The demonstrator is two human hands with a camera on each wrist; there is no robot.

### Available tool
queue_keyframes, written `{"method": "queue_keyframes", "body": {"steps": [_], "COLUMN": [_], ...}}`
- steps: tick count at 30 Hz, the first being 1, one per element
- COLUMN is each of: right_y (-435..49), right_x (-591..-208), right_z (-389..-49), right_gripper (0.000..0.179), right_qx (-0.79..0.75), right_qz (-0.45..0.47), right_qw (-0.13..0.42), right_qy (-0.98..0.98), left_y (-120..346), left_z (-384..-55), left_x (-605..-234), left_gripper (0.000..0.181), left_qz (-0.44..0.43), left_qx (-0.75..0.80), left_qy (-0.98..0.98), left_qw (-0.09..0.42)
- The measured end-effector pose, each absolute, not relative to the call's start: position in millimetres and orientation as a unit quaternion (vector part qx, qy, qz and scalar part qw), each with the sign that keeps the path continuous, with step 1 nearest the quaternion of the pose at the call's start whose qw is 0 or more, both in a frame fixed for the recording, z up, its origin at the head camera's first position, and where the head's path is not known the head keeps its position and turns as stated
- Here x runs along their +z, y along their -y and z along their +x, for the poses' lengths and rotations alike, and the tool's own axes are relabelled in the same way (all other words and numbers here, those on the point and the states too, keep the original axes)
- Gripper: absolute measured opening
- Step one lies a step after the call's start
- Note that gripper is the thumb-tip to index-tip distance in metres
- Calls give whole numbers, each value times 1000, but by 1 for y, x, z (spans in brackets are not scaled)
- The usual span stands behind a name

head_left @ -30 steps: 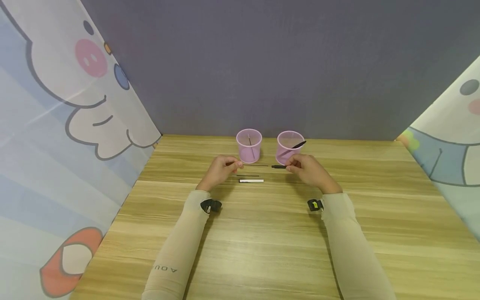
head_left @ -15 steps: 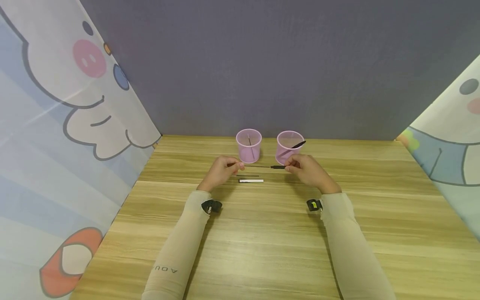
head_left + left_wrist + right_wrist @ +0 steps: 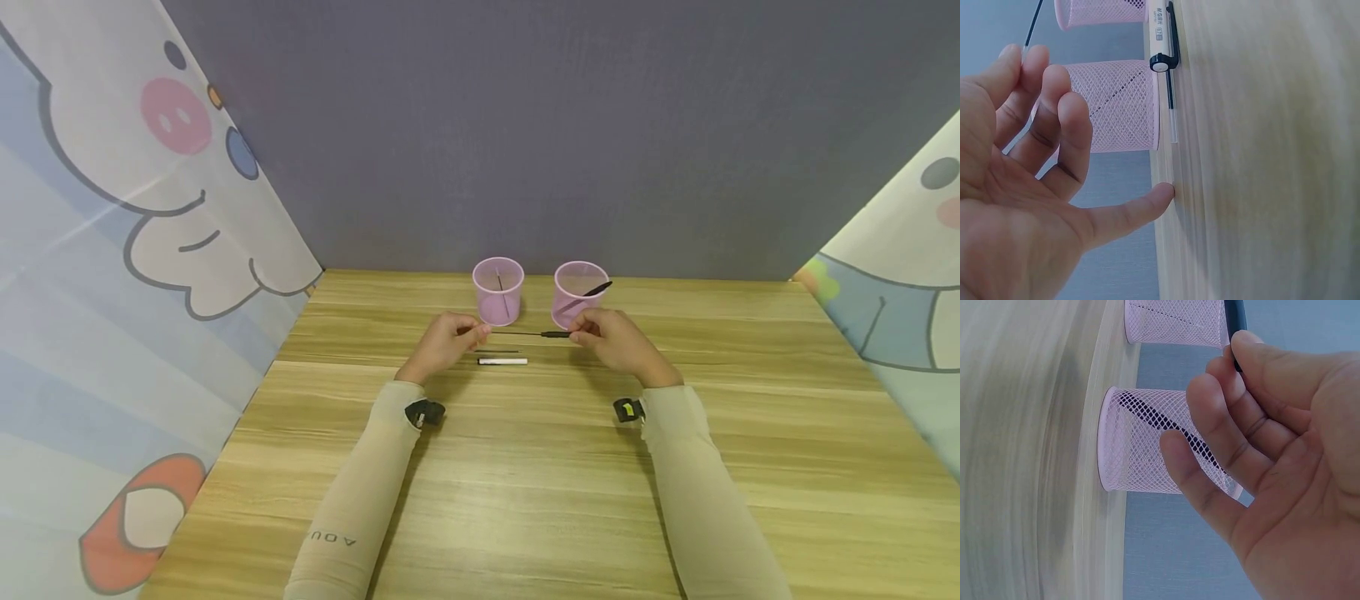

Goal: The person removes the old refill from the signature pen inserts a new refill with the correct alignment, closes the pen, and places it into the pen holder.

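Note:
Between finger and thumb my left hand pinches the end of a thin dark pen refill, which points right; its other fingers are loosely bent. A black pen barrel is pinched in my right hand. The refill's far end meets the barrel's left end in the head view; how deep it sits inside cannot be seen. On the table below lie a second refill with a clear tail and a white pen part with a black clip. The right wrist view shows the barrel only in part.
Two pink mesh cups stand behind the hands. The left cup holds a thin refill; the right cup holds a black pen leaning over its rim. A grey wall rises behind the wooden table.
The left hand has shifted slightly right with the refill, and the right hand slightly left. The gap between refill and barrel has closed.

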State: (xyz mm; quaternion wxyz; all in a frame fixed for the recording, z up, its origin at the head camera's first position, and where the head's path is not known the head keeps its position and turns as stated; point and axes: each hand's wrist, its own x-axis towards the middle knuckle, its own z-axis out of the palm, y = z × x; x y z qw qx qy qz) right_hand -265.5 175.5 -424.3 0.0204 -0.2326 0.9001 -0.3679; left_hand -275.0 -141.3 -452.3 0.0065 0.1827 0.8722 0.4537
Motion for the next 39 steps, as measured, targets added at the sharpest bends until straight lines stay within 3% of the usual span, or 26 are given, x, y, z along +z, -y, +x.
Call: {"method": "queue_keyframes", "body": {"steps": [17, 39], "right_y": [-177, -177], "right_x": [-425, -426], "right_z": [-266, -267], "right_gripper": [6, 5], "right_qx": [-362, -364], "right_qz": [-230, -230], "right_qw": [22, 22], "right_qy": [-903, -902], "left_y": [138, 136], "left_z": [-273, -271], "left_x": [-452, -448], "left_gripper": [37, 25], "left_qz": [201, 200], "left_qx": [447, 448], "left_qy": [-872, -871], "left_qw": [13, 32]}}
